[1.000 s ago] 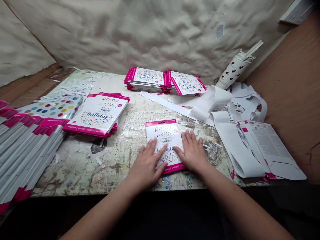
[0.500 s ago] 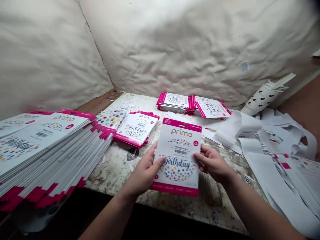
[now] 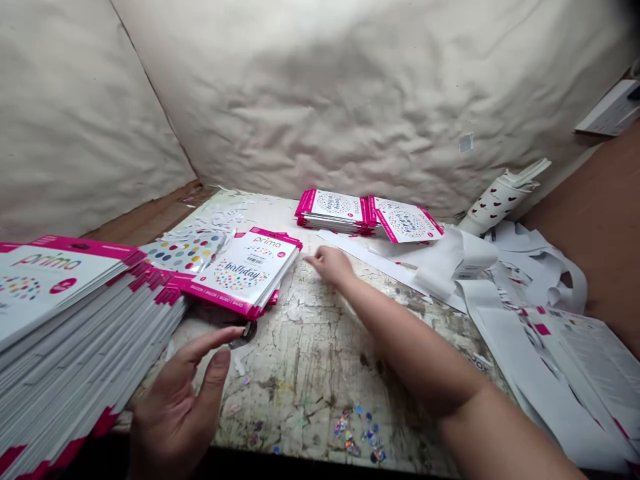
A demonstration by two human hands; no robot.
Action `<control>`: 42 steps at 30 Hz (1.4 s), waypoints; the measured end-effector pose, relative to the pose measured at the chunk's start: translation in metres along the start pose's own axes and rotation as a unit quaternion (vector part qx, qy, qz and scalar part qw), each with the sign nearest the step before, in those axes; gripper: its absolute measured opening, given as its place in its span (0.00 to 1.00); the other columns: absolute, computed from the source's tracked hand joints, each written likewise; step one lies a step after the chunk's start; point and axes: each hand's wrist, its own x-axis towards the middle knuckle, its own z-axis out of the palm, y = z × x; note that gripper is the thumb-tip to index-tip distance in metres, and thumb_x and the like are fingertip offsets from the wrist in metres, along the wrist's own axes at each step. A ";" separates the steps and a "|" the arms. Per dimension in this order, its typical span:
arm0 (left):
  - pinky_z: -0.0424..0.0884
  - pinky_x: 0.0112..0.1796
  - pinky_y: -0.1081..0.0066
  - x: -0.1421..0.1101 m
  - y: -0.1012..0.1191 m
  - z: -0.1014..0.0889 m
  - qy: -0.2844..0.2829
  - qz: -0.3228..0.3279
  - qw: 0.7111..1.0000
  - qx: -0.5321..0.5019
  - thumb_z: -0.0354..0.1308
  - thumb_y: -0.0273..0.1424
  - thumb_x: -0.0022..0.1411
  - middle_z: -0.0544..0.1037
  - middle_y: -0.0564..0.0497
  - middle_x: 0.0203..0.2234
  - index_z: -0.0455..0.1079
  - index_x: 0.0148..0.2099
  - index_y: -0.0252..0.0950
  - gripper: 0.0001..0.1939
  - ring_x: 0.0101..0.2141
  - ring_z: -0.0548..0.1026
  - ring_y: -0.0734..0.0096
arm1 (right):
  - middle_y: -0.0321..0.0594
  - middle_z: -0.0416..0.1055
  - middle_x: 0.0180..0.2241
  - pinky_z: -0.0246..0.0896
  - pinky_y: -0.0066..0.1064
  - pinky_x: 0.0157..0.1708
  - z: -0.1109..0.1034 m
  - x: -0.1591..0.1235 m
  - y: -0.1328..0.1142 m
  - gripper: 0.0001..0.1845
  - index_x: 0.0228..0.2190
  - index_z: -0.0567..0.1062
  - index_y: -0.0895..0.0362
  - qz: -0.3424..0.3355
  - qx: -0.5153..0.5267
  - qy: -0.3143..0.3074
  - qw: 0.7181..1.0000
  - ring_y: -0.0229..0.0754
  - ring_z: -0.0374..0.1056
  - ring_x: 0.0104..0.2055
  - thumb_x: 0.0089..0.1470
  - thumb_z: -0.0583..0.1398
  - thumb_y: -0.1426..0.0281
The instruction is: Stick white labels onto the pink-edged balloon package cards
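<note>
A small pile of flat Prima birthday balloon packets (image 3: 245, 270), white with pink edges, lies left of centre on the worn worktop (image 3: 305, 360). My right hand (image 3: 331, 264) is just right of the pile, its fingers curled in and no packet visible in them. Nearer to me, below the pile, my left hand (image 3: 183, 400) is open, thumb and forefinger apart, holding nothing. A large fanned stack of the same packets (image 3: 95, 333) fills the left side.
Two more packet piles (image 3: 335, 208) sit at the back by the papered wall (image 3: 310, 100). Loose white paper strips (image 3: 520, 360) cover the right side, below a heart-patterned tumbler (image 3: 497, 203). Dotted plastic film (image 3: 185, 250) lies behind the stack; confetti (image 3: 370, 433) is near the front edge.
The packet that both hands held now lies on top of the small pile. My left hand has drawn back toward me; my right hand has moved forward and left. The view has shifted.
</note>
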 end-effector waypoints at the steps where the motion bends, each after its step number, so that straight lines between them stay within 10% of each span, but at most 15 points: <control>1: 0.68 0.49 0.63 -0.002 -0.006 0.001 -0.014 0.001 1.000 0.006 0.56 0.34 0.58 0.78 0.53 0.38 0.71 0.44 0.44 0.11 0.41 0.75 0.64 | 0.44 0.71 0.40 0.62 0.32 0.40 -0.010 -0.002 0.024 0.13 0.38 0.73 0.56 0.002 -0.057 0.033 0.998 0.44 0.68 0.43 0.57 0.55 0.61; 5: 0.71 0.45 0.67 -0.011 -0.020 0.009 -0.073 0.017 0.997 0.022 0.55 0.34 0.59 0.78 0.51 0.37 0.71 0.43 0.40 0.10 0.39 0.76 0.67 | 0.51 0.66 0.46 0.59 0.35 0.44 -0.041 -0.008 0.105 0.20 0.44 0.73 0.61 0.036 -0.138 0.039 0.989 0.49 0.66 0.46 0.55 0.57 0.60; 9: 0.72 0.43 0.72 -0.017 -0.019 0.018 -0.112 0.063 0.991 0.020 0.55 0.31 0.60 0.79 0.52 0.36 0.70 0.45 0.40 0.10 0.38 0.76 0.71 | 0.48 0.67 0.44 0.57 0.32 0.42 -0.042 -0.004 0.131 0.15 0.42 0.74 0.59 -0.006 -0.194 0.007 0.981 0.46 0.67 0.43 0.58 0.53 0.65; 29: 0.72 0.41 0.76 -0.018 -0.021 0.032 -0.165 0.062 0.983 0.051 0.55 0.34 0.60 0.79 0.55 0.35 0.71 0.43 0.42 0.09 0.36 0.77 0.74 | 0.49 0.74 0.37 0.56 0.28 0.33 -0.071 0.011 0.116 0.12 0.34 0.78 0.61 -0.094 -0.331 -0.120 0.931 0.46 0.68 0.38 0.45 0.59 0.71; 42: 0.71 0.42 0.75 -0.009 -0.007 0.046 -0.185 0.199 0.960 0.062 0.55 0.25 0.60 0.77 0.52 0.36 0.69 0.46 0.39 0.12 0.38 0.76 0.74 | 0.52 0.73 0.36 0.57 0.31 0.32 -0.067 -0.024 0.110 0.15 0.40 0.73 0.63 -0.103 -0.349 0.002 0.931 0.47 0.68 0.38 0.57 0.49 0.77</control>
